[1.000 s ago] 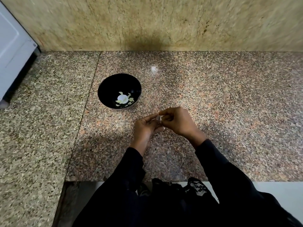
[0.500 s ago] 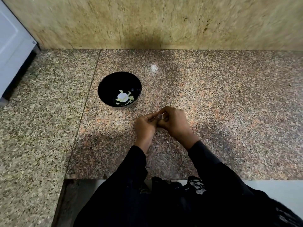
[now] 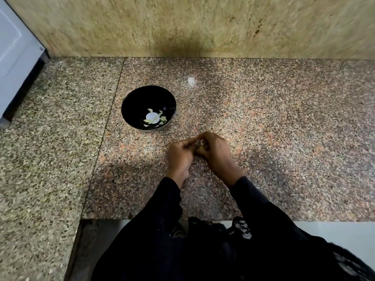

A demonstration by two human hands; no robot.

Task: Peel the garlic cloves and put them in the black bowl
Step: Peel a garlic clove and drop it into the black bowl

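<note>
The black bowl [image 3: 134, 102] stands on the granite counter, left of centre, with several pale peeled garlic cloves [image 3: 154, 117] lying at its bottom. In front of the bowl and to its right, my left hand [image 3: 179, 155] and my right hand [image 3: 216, 153] meet fingertip to fingertip. Between them they pinch a small whitish garlic clove [image 3: 199, 142], of which only a sliver shows. Both hands hover just above the counter, a short way from the bowl's near rim.
A speckled granite counter [image 3: 284, 128] runs up to a beige stone wall [image 3: 223, 25]. A white appliance [image 3: 14, 57] stands at the far left. A small white smudge [image 3: 191, 81] lies behind the hands. The counter's front edge is close to my body.
Both hands stay together on the clove, with the fingers shifting slightly against it. The view has moved a little; the bowl has not moved.
</note>
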